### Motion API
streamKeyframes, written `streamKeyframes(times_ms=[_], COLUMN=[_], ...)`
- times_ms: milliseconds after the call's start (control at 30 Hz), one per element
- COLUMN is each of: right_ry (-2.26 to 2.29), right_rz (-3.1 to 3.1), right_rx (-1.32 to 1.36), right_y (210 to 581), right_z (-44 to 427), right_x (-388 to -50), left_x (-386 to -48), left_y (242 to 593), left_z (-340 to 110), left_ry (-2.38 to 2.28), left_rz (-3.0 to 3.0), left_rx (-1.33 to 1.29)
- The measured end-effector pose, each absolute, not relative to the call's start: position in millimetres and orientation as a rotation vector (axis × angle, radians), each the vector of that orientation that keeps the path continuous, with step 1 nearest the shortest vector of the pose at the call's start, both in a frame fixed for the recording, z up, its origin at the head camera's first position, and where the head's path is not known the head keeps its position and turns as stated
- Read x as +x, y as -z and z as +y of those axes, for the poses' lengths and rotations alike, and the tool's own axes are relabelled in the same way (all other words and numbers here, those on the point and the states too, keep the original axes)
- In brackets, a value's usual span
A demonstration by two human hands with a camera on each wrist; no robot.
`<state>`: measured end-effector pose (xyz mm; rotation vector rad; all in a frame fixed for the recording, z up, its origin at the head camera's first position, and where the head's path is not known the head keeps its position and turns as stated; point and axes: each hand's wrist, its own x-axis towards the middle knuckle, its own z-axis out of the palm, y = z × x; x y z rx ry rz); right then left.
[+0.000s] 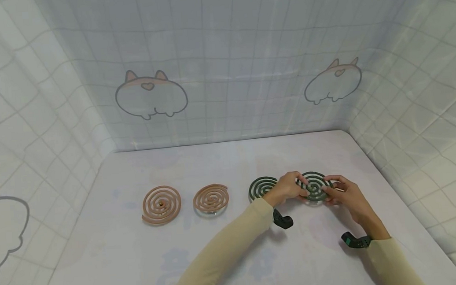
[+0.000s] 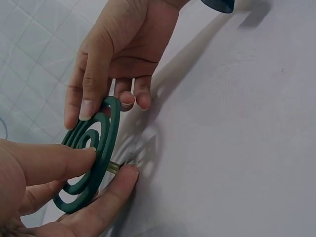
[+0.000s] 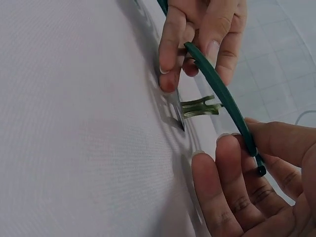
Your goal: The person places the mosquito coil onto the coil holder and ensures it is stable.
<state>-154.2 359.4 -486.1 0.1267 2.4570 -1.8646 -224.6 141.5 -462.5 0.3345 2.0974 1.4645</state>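
Note:
A dark green mosquito coil [image 1: 313, 187] is held between both hands at the right of the table. My left hand [image 1: 288, 187] has its thumb on the upper face of this coil and a finger beneath it, beside a small brass-coloured stand [image 3: 200, 105]. My right hand [image 1: 347, 196] pinches the coil's right edge between thumb and fingers. In the right wrist view the coil is seen nearly edge-on, tilted, with the stand's prongs close to its underside. A second green coil [image 1: 259, 184] lies left of my left hand, partly hidden by it.
Two brown coils lie on the left half of the white table [image 1: 229, 160]: a far-left coil [image 1: 171, 204] with a brass-coloured bit at its centre, and another coil [image 1: 210, 192] raised on a shiny metal base [image 1: 211, 213]. Patterned cloth walls [image 1: 230, 116] enclose the table's back and sides.

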Motion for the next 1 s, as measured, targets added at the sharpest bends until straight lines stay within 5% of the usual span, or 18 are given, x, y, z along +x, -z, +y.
streamKeyframes(times_ms=[1000], right_ry=[1.966], right_rz=[2.314], right_rx=[0.175], right_y=[491.4], right_z=[351.7], right_x=[-156.3], left_x=[-224.9], left_y=[463.8], left_z=[137.5], left_ry=[-1.612], left_rz=[1.903], left_rx=[0.219])
